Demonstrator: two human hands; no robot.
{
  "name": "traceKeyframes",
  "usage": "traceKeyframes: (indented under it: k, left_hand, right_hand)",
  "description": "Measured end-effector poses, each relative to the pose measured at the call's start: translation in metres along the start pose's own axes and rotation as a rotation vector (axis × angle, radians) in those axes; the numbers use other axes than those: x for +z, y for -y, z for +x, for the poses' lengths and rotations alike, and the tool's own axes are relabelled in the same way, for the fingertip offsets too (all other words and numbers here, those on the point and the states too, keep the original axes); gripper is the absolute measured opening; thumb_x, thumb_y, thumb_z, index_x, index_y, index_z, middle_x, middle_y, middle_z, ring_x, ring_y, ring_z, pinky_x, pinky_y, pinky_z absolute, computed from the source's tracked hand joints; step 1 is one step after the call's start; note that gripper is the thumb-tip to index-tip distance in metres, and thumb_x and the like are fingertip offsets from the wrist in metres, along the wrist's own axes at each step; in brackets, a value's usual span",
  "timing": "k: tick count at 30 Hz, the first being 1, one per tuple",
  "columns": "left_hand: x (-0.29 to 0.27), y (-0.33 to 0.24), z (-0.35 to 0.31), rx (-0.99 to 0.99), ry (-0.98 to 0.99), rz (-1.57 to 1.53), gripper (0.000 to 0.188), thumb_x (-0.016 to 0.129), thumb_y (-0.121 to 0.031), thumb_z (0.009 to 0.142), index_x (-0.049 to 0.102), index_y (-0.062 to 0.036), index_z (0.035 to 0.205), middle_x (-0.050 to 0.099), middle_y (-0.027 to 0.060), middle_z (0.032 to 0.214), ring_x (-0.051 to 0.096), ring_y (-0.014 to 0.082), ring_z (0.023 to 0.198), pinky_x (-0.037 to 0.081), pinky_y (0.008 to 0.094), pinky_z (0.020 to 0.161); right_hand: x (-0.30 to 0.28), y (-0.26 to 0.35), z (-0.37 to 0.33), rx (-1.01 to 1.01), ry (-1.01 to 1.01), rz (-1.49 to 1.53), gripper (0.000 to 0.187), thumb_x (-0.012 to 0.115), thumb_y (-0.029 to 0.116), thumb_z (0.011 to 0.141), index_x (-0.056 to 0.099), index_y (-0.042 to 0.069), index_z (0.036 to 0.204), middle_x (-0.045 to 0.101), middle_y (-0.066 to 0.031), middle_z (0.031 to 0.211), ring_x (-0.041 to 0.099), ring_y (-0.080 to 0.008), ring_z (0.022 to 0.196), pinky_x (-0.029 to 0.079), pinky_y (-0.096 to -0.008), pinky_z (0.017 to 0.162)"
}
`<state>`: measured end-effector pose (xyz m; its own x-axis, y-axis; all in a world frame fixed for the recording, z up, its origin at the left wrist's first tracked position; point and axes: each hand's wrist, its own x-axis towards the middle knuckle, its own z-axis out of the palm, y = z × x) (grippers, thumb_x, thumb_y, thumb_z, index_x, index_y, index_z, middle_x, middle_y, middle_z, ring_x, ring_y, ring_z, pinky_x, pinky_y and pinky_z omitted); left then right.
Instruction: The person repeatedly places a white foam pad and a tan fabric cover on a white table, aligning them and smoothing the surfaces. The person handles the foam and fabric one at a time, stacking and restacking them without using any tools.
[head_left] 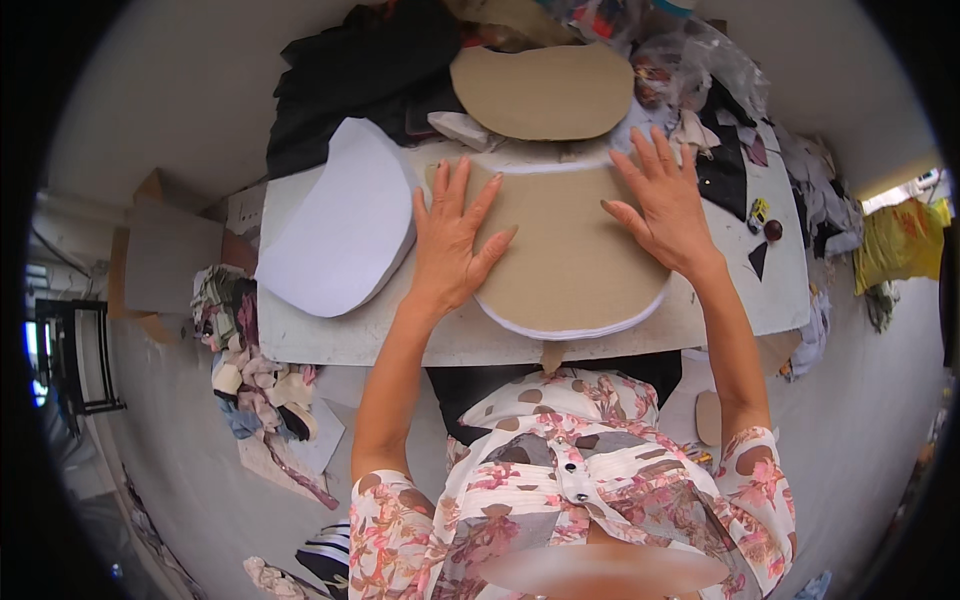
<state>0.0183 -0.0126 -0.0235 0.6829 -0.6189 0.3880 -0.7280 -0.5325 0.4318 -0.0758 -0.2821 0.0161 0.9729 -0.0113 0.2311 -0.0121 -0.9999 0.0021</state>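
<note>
A tan cardboard template [570, 240] with a curved lower edge lies on a stack of white sheets [580, 332], whose pale rim shows along the bottom and top. My left hand [455, 235] rests with fingers spread on the template's left side. On its right side my right hand [665, 205] lies flat, fingers spread toward the upper right corner. Neither hand grips anything. To the left sits a thick stack of white cut pieces [340, 225] in a similar curved shape. Beyond the template, a second tan cardboard piece [545, 92] lies on the things at the back.
The white table [400, 345] carries black fabric [370, 75] at the back left and clear plastic bags [700, 65] at the back right. A yellow toy car [758, 213] and a dark red ball [773, 230] sit at the right. Fabric scraps [255, 370] hang at the left.
</note>
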Motion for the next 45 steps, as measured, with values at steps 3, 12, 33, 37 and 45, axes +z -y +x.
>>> traceKeyframes:
  k: [3, 12, 33, 37, 45]
  left_hand:
    - [-0.011, 0.010, -0.020, -0.060, -0.296, -0.094, 0.043, 0.055, -0.034, 0.093, 0.056, -0.0086, 0.127, 0.042, 0.0147, 0.142, 0.027, 0.0357, 0.138, 0.014, 0.0556, 0.111]
    - [-0.068, 0.130, -0.090, -0.669, -1.213, -0.348, 0.036, 0.043, -0.025, 0.100, 0.056, 0.0009, 0.121, 0.055, 0.0148, 0.128, 0.047, 0.0273, 0.123, 0.035, 0.0363, 0.103]
    - [-0.058, 0.106, -0.099, -0.681, -1.065, 0.097, 0.044, 0.057, -0.021, 0.090, 0.051, -0.0009, 0.128, 0.045, 0.0223, 0.134, 0.038, 0.0351, 0.131, 0.035, 0.0456, 0.102]
    - [-0.065, 0.019, -0.079, -0.422, -0.370, -1.509, 0.075, 0.041, -0.061, 0.092, 0.052, 0.0046, 0.125, 0.053, 0.0202, 0.128, 0.049, 0.0309, 0.122, 0.043, 0.0419, 0.095]
    - [-0.093, 0.008, -0.057, -0.461, -0.337, -1.613, 0.087, 0.051, -0.063, 0.087, 0.038, 0.0063, 0.136, 0.053, 0.0216, 0.128, 0.052, 0.0292, 0.120, 0.043, 0.0422, 0.099]
  right_hand:
    - [-0.029, 0.057, 0.037, -0.126, -0.254, 0.475, 0.025, 0.068, 0.025, 0.081, 0.063, 0.008, 0.098, 0.061, -0.0145, 0.105, 0.055, -0.0307, 0.105, 0.042, -0.0445, 0.090]
    - [0.068, 0.275, 0.130, -0.551, 0.000, 0.624, 0.016, 0.070, 0.017, 0.074, 0.064, 0.002, 0.076, 0.064, -0.0145, 0.075, 0.062, -0.0327, 0.075, 0.049, -0.0415, 0.067]
    - [-0.036, 0.182, 0.165, -0.248, 0.201, 1.316, 0.020, 0.051, 0.017, 0.088, 0.060, -0.001, 0.090, 0.060, -0.0045, 0.076, 0.057, -0.0113, 0.068, 0.048, -0.0281, 0.055]
    - [-0.070, 0.159, 0.132, -0.438, 0.071, 1.110, 0.012, 0.054, 0.010, 0.086, 0.059, 0.001, 0.091, 0.059, -0.0064, 0.074, 0.056, -0.0145, 0.064, 0.046, -0.0298, 0.060]
    - [-0.051, 0.156, 0.042, -0.942, -0.210, 0.332, 0.011, 0.062, 0.010, 0.077, 0.053, 0.004, 0.081, 0.056, -0.0078, 0.081, 0.058, -0.0233, 0.078, 0.045, -0.0340, 0.062]
